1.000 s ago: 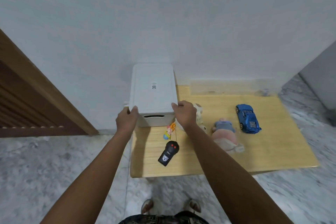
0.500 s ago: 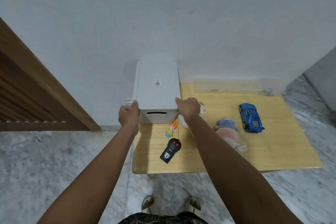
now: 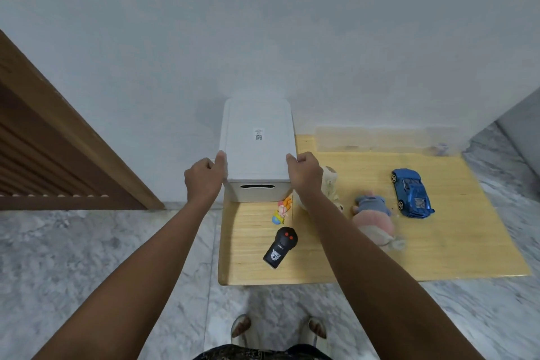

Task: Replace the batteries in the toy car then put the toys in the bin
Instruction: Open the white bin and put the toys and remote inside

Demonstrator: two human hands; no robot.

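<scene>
A white lidded bin (image 3: 257, 152) stands at the back left corner of a low wooden table (image 3: 455, 242). My left hand (image 3: 204, 178) grips the lid's front left edge and my right hand (image 3: 305, 174) grips its front right edge. A blue toy car (image 3: 412, 193) lies at the right. A black remote control (image 3: 281, 247) with red buttons lies near the table's front. A pink and grey plush toy (image 3: 372, 219) lies in the middle. A cream plush toy (image 3: 330, 184) is partly hidden behind my right forearm. A small colourful figure (image 3: 281, 210) lies in front of the bin.
The table stands against a pale wall on a grey marble floor (image 3: 87, 257). A brown wooden slatted door (image 3: 43, 155) is at the left. A clear plastic strip (image 3: 380, 139) runs along the table's back edge. My feet (image 3: 277, 330) show below the table's front edge.
Both hands have slid from the bin's front corners onto the side edges of the lid. The view has shifted slightly, and the toys stay where they were.
</scene>
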